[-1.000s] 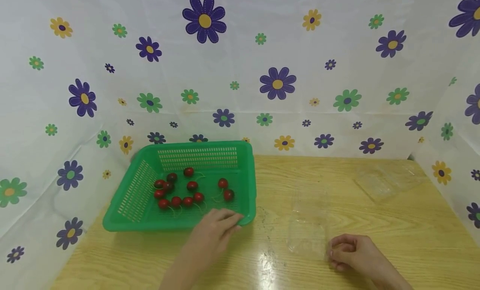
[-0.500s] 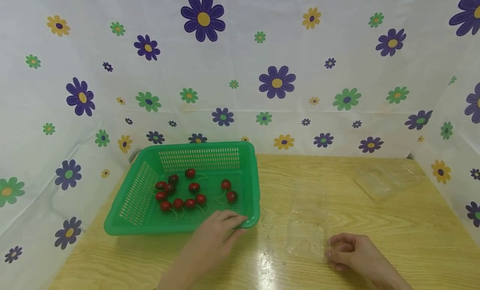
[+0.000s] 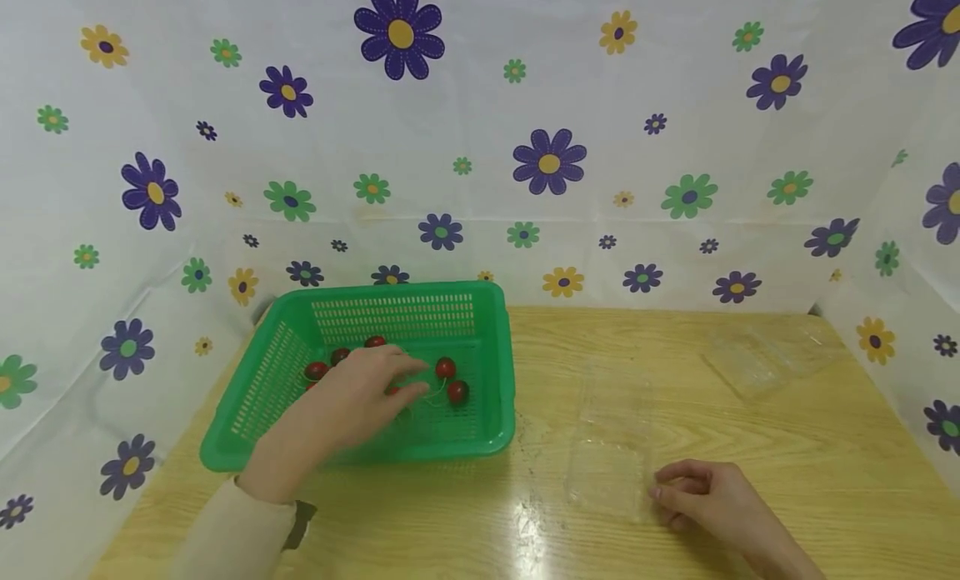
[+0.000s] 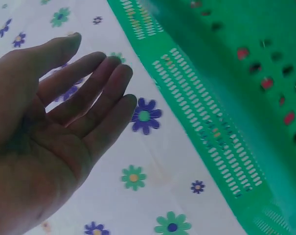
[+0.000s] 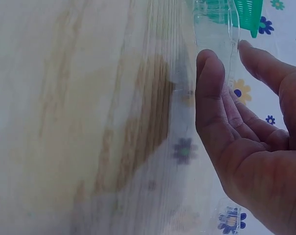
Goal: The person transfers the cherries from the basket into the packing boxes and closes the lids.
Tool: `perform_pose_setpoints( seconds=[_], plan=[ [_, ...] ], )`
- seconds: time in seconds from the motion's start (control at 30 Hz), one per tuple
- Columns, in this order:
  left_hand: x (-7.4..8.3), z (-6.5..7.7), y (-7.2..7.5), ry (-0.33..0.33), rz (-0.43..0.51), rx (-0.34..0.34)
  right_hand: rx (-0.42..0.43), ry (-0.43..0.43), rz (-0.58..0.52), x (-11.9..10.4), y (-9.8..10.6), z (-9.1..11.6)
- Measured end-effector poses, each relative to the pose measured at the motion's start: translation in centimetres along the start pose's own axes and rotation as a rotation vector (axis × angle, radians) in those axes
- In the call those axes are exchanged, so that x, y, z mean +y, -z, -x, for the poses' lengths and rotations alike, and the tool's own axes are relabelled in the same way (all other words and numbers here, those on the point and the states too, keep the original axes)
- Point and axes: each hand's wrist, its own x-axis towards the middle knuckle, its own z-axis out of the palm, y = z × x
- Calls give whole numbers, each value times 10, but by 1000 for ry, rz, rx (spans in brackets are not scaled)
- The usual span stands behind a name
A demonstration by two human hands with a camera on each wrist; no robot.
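Dark red cherries [image 3: 457,392] with thin stems lie in a green plastic basket [image 3: 497,355] on the left side of the table. My left hand [image 3: 348,405] is over the basket, fingers loosely spread above the cherries, and it hides several of them. Nothing shows in its grasp in the left wrist view. To the right lies an opened clear plastic clamshell box [image 3: 609,476]. My right hand [image 3: 708,501] is at its near right edge, where thumb and fingers appear to pinch the rim. In the right wrist view, the clear edge [image 5: 231,29] runs between the fingertips.
A second clear plastic box [image 3: 772,355] lies at the back right of the wooden table [image 3: 765,430]. White flowered sheeting [image 3: 480,105] stands behind and at both sides.
My left hand has let go of the basket's front right corner and moved left and up over the cherries. The right hand stays at the clamshell box; the head view shifts slightly.
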Motion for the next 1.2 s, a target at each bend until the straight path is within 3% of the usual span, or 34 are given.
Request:
perform_pose_setpoints(
  seconds=[0.33, 0.5, 0.8, 0.97, 1.2],
  plan=[
    [-33, -26, 14, -20, -82, -265, -20, 22, -13, -3, -2, -3],
    [-40, -38, 10, 5, -100, -320, -9, 23, -9, -3, -4, -5],
    [-53, -66, -14, 105, -116, -415, -12, 15, -37, -5, -6, -5],
    [-54, -77, -19, 135, -169, -454, -18, 15, -50, -4, -6, -5],
    [-49, -88, -20, 191, -166, -494, -24, -4, -69, -4, -6, -7]
  ],
)
